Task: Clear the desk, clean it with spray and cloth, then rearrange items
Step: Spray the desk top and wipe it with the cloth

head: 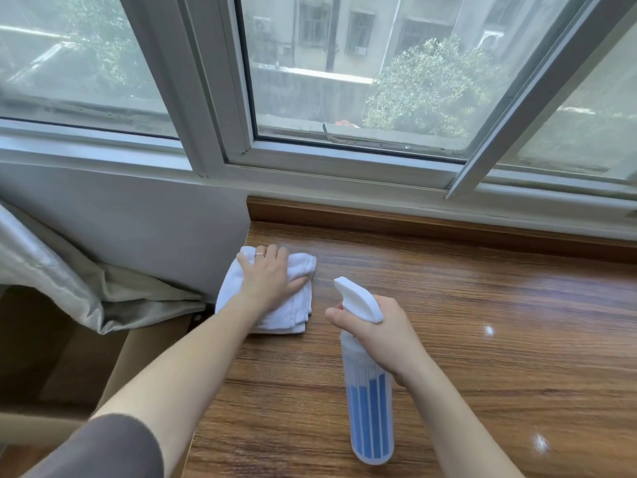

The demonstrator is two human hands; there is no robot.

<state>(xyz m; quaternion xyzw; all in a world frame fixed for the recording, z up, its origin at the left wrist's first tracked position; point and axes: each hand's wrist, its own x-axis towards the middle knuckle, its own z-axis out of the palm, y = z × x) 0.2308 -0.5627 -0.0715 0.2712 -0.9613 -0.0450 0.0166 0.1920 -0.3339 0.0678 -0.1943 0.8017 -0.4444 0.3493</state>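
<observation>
folded terry cloth (296, 298), seemingly glossy woodgrain desk (482, 322)

Left hand (269, 276) flat, fingers spread, pressing down, right hand (382, 334) curled, gripping

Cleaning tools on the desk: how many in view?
2. A white cloth lies at the desk's left edge under the flat left hand. A spray bottle is held in the right hand near the middle. No others visible.
</observation>
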